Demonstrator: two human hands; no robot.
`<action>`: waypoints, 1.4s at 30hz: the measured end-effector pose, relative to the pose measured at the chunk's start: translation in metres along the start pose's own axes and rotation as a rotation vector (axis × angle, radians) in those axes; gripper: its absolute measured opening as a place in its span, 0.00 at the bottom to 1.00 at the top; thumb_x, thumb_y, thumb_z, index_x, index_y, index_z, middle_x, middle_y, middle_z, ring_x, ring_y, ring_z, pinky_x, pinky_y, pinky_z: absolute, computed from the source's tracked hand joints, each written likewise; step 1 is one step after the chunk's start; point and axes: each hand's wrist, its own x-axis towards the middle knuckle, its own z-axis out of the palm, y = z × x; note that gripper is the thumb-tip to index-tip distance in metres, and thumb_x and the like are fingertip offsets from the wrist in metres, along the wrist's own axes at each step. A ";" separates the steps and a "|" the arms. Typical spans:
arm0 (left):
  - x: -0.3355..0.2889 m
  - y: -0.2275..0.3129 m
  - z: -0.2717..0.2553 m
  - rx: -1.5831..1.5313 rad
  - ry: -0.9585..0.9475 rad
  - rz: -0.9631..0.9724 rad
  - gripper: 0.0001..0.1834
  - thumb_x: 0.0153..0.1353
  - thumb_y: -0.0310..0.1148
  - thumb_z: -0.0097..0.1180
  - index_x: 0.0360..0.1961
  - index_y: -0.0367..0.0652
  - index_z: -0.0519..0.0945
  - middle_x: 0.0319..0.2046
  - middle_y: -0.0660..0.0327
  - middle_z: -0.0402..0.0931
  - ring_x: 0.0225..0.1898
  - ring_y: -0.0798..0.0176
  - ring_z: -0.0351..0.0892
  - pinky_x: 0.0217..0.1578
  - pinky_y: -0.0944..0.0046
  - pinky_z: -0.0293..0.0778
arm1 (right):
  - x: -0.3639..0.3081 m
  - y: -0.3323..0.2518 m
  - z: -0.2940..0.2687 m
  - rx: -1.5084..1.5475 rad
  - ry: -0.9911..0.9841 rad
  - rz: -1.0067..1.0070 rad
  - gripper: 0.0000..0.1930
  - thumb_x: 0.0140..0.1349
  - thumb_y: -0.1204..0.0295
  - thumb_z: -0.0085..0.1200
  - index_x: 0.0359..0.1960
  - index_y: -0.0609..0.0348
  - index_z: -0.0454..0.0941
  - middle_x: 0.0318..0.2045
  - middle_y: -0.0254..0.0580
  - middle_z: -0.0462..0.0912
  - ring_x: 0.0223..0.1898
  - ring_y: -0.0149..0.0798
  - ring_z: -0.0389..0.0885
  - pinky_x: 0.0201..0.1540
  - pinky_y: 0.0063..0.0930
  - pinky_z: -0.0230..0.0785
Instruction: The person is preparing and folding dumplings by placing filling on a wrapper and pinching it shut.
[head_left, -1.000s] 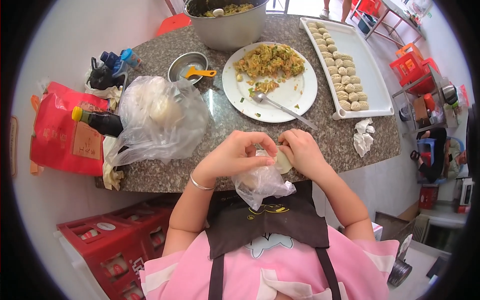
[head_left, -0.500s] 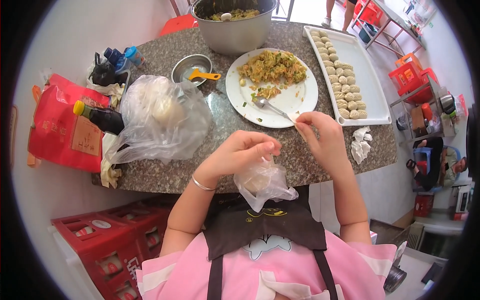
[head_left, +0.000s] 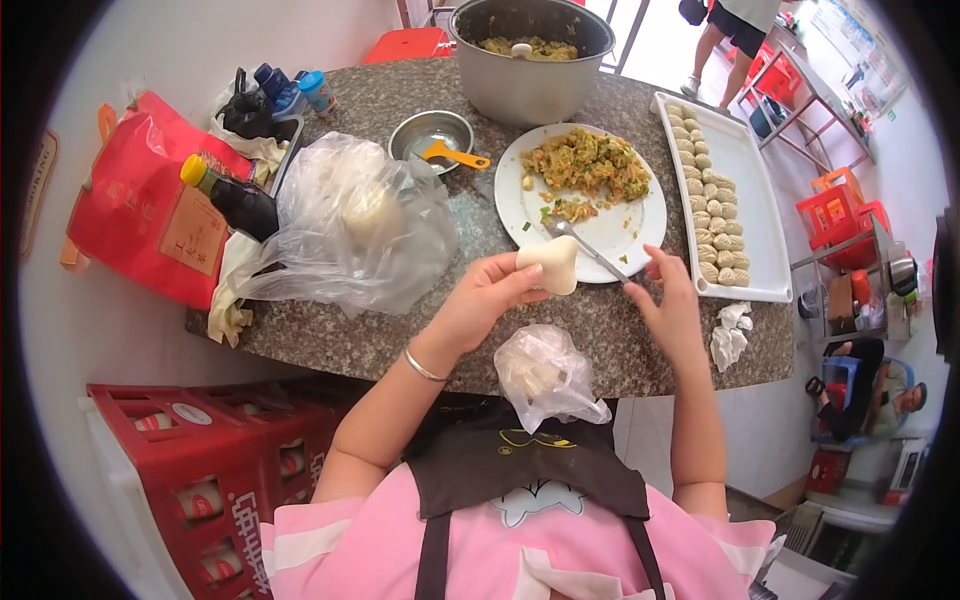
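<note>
Left hand (head_left: 487, 297) raised, cupping dough wrapper (head_left: 549, 265), right hand (head_left: 668, 305) pinching spoon (head_left: 588, 250) handle

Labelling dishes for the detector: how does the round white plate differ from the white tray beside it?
The plate is round; the tray is a long rectangle. The plate holds a loose heap of chopped filling and a spoon; the tray holds neat rows of folded dumplings. The right hand rests at the plate's near edge, at the spoon's handle; neither hand is on the tray. Both are white and sit on the stone table.
</note>
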 end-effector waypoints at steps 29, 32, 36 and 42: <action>-0.019 -0.007 -0.025 -0.109 0.129 -0.055 0.15 0.62 0.31 0.53 0.47 0.34 0.71 0.44 0.57 0.76 0.45 0.63 0.78 0.46 0.62 0.76 | 0.022 0.014 0.024 -0.083 0.069 -0.104 0.13 0.60 0.77 0.50 0.46 0.58 0.79 0.24 0.49 0.77 0.26 0.46 0.77 0.31 0.32 0.68; -0.021 -0.008 -0.030 -0.160 0.127 -0.081 0.15 0.62 0.29 0.52 0.48 0.33 0.70 0.45 0.55 0.76 0.45 0.62 0.79 0.47 0.61 0.76 | 0.016 0.010 0.026 0.053 0.060 -0.145 0.13 0.60 0.77 0.50 0.46 0.58 0.80 0.24 0.49 0.77 0.26 0.46 0.77 0.31 0.34 0.68; -0.023 -0.013 -0.030 -0.326 0.122 -0.109 0.17 0.62 0.26 0.49 0.52 0.31 0.69 0.47 0.53 0.75 0.46 0.61 0.79 0.48 0.62 0.76 | 0.026 0.013 0.030 0.070 0.217 -0.083 0.12 0.60 0.77 0.51 0.45 0.59 0.80 0.25 0.50 0.78 0.28 0.46 0.78 0.33 0.34 0.69; -0.020 -0.020 -0.035 -0.428 0.118 -0.095 0.19 0.61 0.22 0.45 0.54 0.28 0.67 0.50 0.50 0.73 0.49 0.58 0.77 0.51 0.60 0.76 | 0.028 0.008 0.028 0.060 0.166 -0.113 0.12 0.60 0.76 0.51 0.44 0.58 0.80 0.24 0.49 0.77 0.26 0.46 0.77 0.31 0.34 0.68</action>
